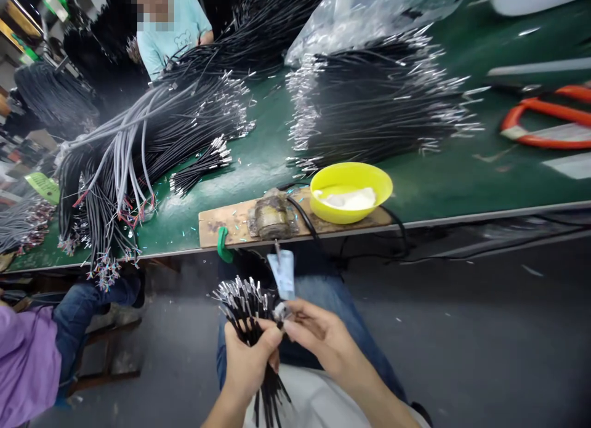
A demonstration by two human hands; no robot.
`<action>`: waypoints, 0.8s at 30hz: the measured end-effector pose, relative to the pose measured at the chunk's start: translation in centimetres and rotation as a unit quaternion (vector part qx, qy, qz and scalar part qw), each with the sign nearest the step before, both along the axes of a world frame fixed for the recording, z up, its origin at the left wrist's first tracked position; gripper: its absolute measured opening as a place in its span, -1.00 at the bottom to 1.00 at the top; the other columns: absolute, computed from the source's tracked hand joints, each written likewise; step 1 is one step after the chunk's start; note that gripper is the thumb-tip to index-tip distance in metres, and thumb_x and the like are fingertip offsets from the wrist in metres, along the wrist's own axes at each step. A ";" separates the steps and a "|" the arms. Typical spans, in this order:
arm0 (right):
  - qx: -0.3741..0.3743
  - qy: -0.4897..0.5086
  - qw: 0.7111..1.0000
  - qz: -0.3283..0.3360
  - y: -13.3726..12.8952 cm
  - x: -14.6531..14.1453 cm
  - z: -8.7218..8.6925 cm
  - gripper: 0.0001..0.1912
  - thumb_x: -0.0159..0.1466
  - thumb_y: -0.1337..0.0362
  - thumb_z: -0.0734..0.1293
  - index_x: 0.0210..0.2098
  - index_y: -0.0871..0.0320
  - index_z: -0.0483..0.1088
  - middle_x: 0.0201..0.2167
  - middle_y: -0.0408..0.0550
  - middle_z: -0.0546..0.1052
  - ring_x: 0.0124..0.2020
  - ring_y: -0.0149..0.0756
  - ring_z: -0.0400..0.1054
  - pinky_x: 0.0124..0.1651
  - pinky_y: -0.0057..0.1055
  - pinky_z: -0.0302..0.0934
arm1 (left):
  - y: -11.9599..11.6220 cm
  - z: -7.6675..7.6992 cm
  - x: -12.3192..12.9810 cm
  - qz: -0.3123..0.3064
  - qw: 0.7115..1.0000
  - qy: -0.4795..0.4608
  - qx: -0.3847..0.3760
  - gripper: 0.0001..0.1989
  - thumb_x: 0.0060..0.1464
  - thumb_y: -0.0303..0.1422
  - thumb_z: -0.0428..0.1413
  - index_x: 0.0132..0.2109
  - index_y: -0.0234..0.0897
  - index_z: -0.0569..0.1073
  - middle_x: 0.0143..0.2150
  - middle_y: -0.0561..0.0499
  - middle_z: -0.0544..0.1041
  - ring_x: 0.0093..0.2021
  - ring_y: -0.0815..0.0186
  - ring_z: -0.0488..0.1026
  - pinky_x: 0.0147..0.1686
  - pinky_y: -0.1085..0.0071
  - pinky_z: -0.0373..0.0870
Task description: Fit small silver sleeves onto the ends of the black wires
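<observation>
My left hand is wrapped around a bundle of black cables, hiding its middle; the lower ends blur over my lap. The bundle is just in front of the near edge of the tabletop, its long axis running away from me, silvery tips pointing toward that edge and leaning left. My right hand pinches a small whitish piece beside the bundle, too blurred to identify. The orange-handled scissors are cut off at the right.
</observation>
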State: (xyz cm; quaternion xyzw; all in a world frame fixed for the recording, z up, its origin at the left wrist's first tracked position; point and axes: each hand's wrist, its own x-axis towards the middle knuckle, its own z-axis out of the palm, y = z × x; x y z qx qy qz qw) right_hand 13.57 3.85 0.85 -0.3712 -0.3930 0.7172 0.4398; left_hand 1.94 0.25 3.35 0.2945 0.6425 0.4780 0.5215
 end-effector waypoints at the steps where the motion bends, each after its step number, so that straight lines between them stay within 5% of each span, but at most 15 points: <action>1: 0.007 -0.018 1.000 -0.010 -0.1 0.0 0.0 -0.71 0.00 0.05 0.39 -0.46 0.16 0.43 -0.60 -0.13 0.43 -0.54 -0.34 0.30 -0.47 -0.45 0.22 | 0.0 0.2 0.1 0.004 1.000 0.006 -0.004 -0.66 -0.27 -0.12 0.27 -0.52 -0.36 0.53 -0.83 0.15 0.24 -0.81 0.50 0.12 -0.80 0.54 0.12; 10: 0.131 -0.205 0.960 -0.137 -0.9 -0.4 0.0 -0.81 0.10 0.15 0.31 -0.47 0.15 0.42 -0.67 -0.15 0.38 -0.63 -0.35 0.25 -0.56 -0.43 0.20 | -0.7 -0.6 -0.1 0.017 0.999 0.019 -0.030 -0.77 -0.18 -0.28 0.20 -0.44 -0.42 0.55 -0.82 0.21 0.18 -0.79 0.53 0.07 -0.75 0.55 0.02; 16: 0.298 -0.265 0.915 -0.064 -1.0 -0.7 0.9 -0.91 0.10 0.24 0.33 -0.49 0.10 0.42 -0.64 -0.13 0.36 -0.55 -0.27 0.26 -0.49 -0.36 0.21 | -0.7 -0.3 0.1 -0.085 0.991 0.108 -0.011 -0.88 -0.19 -0.44 0.16 -0.60 -0.39 0.48 -0.66 0.09 0.38 -0.60 0.43 0.27 -0.58 0.53 0.22; 21: 0.316 -0.272 0.907 -0.049 -1.1 -0.6 1.1 -0.84 0.14 0.28 0.28 -0.57 0.10 0.33 -0.65 -0.13 0.33 -0.56 -0.27 0.25 -0.47 -0.34 0.20 | -0.8 0.3 0.2 -0.138 0.981 0.136 -0.025 -0.93 -0.23 -0.46 0.19 -0.57 -0.40 0.51 -0.54 0.02 0.49 -0.46 0.30 0.39 -0.48 0.50 0.33; 24: 0.302 -0.256 0.917 -0.053 -1.2 -0.6 1.1 -0.82 0.15 0.26 0.27 -0.57 0.11 0.32 -0.63 -0.12 0.35 -0.56 -0.29 0.26 -0.48 -0.36 0.20 | -0.9 0.4 0.3 -0.116 0.983 0.137 -0.029 -0.94 -0.28 -0.53 0.18 -0.50 -0.40 0.52 -0.51 0.00 0.50 -0.46 0.29 0.41 -0.46 0.48 0.35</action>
